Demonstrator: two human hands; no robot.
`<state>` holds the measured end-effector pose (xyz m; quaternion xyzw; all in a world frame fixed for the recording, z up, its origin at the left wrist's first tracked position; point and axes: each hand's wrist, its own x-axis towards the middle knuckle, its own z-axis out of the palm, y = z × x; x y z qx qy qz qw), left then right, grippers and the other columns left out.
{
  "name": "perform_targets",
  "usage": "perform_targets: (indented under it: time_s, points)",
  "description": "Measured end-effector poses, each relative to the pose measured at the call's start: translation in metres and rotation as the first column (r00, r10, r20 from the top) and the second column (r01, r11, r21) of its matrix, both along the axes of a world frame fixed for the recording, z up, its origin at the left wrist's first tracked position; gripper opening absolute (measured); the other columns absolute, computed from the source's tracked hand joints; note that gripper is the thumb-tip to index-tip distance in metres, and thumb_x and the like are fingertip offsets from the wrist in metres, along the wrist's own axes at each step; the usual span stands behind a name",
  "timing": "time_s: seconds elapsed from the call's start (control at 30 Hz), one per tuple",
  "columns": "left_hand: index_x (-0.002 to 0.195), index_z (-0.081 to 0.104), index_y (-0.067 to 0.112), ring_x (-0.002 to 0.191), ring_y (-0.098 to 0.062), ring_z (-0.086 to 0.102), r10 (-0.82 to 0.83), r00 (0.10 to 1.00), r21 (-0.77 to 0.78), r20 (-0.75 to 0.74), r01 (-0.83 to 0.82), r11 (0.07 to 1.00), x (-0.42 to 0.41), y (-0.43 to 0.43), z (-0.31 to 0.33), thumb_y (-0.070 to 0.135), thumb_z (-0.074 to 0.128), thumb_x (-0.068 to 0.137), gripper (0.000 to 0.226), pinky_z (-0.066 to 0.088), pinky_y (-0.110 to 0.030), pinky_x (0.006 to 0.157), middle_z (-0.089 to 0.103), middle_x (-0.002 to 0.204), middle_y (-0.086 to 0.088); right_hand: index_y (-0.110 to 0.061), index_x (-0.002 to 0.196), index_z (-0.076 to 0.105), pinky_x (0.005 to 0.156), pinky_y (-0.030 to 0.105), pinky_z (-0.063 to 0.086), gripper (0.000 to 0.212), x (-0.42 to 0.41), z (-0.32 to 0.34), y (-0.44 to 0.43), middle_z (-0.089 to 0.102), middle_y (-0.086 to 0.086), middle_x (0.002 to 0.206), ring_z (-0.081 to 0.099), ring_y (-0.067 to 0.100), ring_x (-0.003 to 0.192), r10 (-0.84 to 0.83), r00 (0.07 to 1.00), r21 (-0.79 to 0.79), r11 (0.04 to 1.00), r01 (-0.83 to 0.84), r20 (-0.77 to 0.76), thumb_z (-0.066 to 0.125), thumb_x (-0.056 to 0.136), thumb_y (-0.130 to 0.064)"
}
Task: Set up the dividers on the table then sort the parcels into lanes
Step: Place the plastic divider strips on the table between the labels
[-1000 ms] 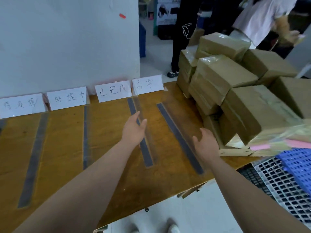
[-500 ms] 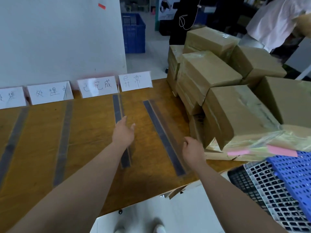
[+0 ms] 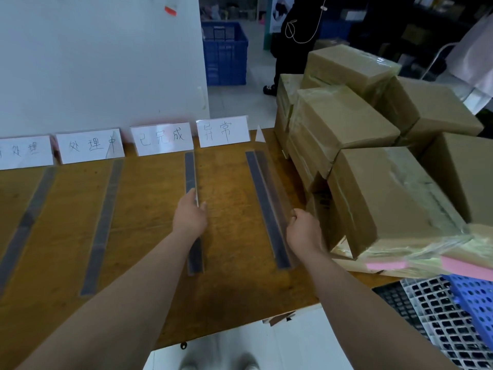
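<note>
A brown wooden table (image 3: 149, 209) carries four dark strips (image 3: 102, 225) running front to back, side by side. Clear dividers (image 3: 269, 182) stand along the two strips on the right. White handwritten cards (image 3: 224, 130) stand in a row at its far edge. Taped brown parcels (image 3: 346, 124) are piled on its right end.

You face a yellow-brown table (image 3: 234, 263) with dark grey strips (image 3: 102, 231) under clear dividers (image 3: 266, 177), white black-lettered labels (image 3: 223, 131), tan parcels (image 3: 346, 124) right, blue crate (image 3: 224, 52) top centre.

first card (image 3: 25, 153) handwritten "…处理" cut off, second card (image 3: 90, 146) "处理中", third card (image 3: 162, 139) "已完成", fourth card (image 3: 223, 131) "异常"
</note>
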<state>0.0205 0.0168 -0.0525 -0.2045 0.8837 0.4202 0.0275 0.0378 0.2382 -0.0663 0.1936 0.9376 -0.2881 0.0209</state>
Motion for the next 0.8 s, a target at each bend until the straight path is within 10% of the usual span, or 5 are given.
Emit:
perform_targets:
  time_s: [0.8]
  points:
    - [0.151,0.033,0.014,0.138,-0.027,0.041,0.031,0.998,0.068,0.048,-0.034,0.997,-0.006,-0.007,-0.017,0.018,0.043,0.104,0.049,0.034,-0.040,0.112,0.042,0.151,-0.009,-0.011,0.123,0.057,0.081,0.033,0.048,0.028,-0.028,0.007,0.000,0.061,0.010,0.118,0.059,0.027,0.108,0.010,1.000,-0.084,0.996,-0.011,-0.008,0.042,0.100,-0.010]
